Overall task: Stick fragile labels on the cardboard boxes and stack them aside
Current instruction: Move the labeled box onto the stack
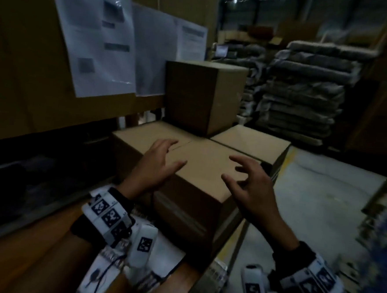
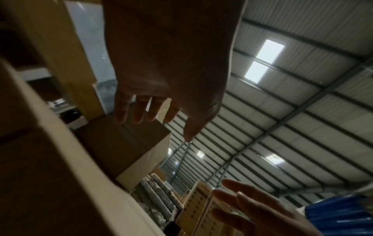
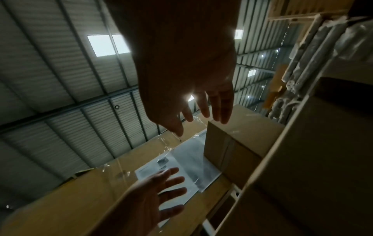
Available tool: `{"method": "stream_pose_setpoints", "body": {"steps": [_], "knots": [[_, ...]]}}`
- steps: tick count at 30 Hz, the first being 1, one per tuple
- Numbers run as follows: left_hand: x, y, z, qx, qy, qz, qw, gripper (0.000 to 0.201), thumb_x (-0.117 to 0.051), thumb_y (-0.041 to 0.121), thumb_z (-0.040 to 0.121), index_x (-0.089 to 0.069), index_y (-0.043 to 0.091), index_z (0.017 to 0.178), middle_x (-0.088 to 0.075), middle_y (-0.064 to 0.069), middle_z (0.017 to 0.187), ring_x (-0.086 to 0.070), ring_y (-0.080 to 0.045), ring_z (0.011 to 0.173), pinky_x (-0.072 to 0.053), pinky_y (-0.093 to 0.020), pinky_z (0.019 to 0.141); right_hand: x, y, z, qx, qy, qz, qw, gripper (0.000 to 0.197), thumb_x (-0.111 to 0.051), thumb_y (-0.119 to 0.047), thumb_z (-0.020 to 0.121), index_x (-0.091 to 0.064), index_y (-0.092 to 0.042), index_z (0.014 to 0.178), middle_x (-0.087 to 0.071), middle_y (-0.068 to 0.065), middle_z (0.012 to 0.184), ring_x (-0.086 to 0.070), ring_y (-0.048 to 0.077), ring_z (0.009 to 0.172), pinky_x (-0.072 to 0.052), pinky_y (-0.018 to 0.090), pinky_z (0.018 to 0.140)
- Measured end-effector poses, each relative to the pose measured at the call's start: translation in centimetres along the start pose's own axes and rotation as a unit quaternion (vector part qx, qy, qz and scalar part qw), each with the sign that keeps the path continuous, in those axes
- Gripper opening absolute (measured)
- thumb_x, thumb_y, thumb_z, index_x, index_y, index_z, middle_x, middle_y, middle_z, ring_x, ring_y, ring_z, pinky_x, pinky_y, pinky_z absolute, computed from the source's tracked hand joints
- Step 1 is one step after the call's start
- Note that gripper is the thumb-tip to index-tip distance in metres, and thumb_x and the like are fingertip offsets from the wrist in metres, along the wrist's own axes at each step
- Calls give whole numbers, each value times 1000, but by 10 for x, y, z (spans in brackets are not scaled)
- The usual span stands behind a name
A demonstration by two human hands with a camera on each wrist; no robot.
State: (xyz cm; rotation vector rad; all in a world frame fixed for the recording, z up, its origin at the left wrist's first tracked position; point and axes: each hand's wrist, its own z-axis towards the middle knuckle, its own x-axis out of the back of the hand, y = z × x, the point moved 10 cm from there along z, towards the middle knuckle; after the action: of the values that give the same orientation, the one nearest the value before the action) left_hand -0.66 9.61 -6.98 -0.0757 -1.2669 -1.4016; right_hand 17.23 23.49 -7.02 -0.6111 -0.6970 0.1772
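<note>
A plain brown cardboard box (image 1: 199, 174) sits nearest me in a cluster of boxes. My left hand (image 1: 161, 162) hovers over its left top edge with fingers spread and holding nothing. My right hand (image 1: 245, 179) hovers over its right top edge, fingers also spread and empty. Behind it a taller box (image 1: 203, 96) stands on the cluster, with a low box (image 1: 252, 143) at the right. From the left wrist, the left hand (image 2: 161, 111) and the taller box (image 2: 121, 143) show; from the right wrist, the right hand (image 3: 197, 115) does. No label is visible.
A large cardboard wall (image 1: 28, 66) with taped paper sheets (image 1: 94, 41) stands at the left. Stacked grey bundles (image 1: 306, 90) fill the back right. Pale concrete floor (image 1: 310, 200) lies to the right. A wooden surface (image 1: 31, 261) is at the lower left.
</note>
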Motion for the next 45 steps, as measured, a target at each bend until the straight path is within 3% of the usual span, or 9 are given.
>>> {"method": "stream_pose_setpoints", "body": {"steps": [11, 19, 23, 29, 31, 34, 37, 40, 45], "knots": [[51, 29, 247, -67, -7, 169, 983, 62, -57, 42, 94, -39, 10, 145, -41, -12, 144, -40, -28, 133, -36, -39, 109, 27, 47, 239, 21, -36, -142, 989, 42, -67, -33, 90, -58, -20, 128, -60, 3, 122, -60, 20, 106, -44, 26, 81], [45, 17, 394, 12, 32, 171, 985, 52, -43, 42, 101, -40, 11, 143, -40, -11, 147, -40, -26, 132, -33, -37, 108, -35, 109, 403, 81, -163, -298, 937, 60, -48, -37, 100, -22, -32, 153, -24, 4, 159, -31, 35, 138, -29, 44, 111], [47, -20, 444, 98, 61, 154, 981, 48, -44, 46, 100, -52, 11, 133, -50, -13, 140, -47, -30, 127, -37, -39, 107, -54, 125, 446, 102, -164, -232, 953, 44, -33, -47, 103, -33, -44, 147, -21, 4, 161, -20, 35, 143, -27, 52, 113], [56, -63, 465, 185, 80, 114, 973, 47, -59, 45, 91, -56, 11, 123, -57, -11, 127, -54, -26, 117, -46, -38, 100, -34, 138, 435, 100, -103, -84, 986, 75, -12, -85, 80, -63, -39, 110, -58, -18, 113, -42, 10, 112, -36, 33, 96], [55, -68, 470, 181, 64, 56, 980, 54, -70, 51, 80, -60, 14, 117, -63, -8, 119, -60, -24, 109, -49, -42, 98, -20, 150, 430, 76, -71, -70, 992, 70, -22, -89, 75, -66, -41, 100, -60, -21, 106, -48, 9, 108, -40, 32, 91], [52, -66, 473, 154, 54, -35, 986, 83, -83, 61, 52, -62, 17, 120, -69, -1, 115, -64, -19, 105, -50, -44, 97, -1, 160, 410, 14, -27, -71, 997, 40, -46, -69, 84, -68, -39, 98, -61, -13, 111, -53, 16, 114, -43, 36, 94], [49, -14, 432, 136, 32, -53, 989, 57, -85, 39, 70, -61, 13, 115, -67, -1, 106, -62, -16, 95, -52, -29, 77, 17, 178, 376, -131, -1, -118, 984, 43, -46, -50, 96, -52, -28, 133, -50, 8, 133, -50, 29, 123, -42, 35, 96], [51, 21, 397, 121, 22, -48, 991, 42, -80, 31, 78, -53, 13, 103, -59, -3, 98, -58, -15, 86, -44, -24, 63, 20, 176, 329, -242, -28, 13, 970, 51, -48, -39, 98, -35, -14, 140, -56, 9, 120, -59, 27, 104, -50, 32, 79], [69, 81, 322, 43, 23, -50, 998, 47, -81, 31, 75, -47, 17, 104, -60, -7, 106, -63, -24, 96, -57, -43, 83, 45, 131, 260, -262, 45, 51, 963, 39, -50, -40, 98, -37, -16, 126, -56, 16, 128, -56, 36, 112, -45, 37, 91]]}}
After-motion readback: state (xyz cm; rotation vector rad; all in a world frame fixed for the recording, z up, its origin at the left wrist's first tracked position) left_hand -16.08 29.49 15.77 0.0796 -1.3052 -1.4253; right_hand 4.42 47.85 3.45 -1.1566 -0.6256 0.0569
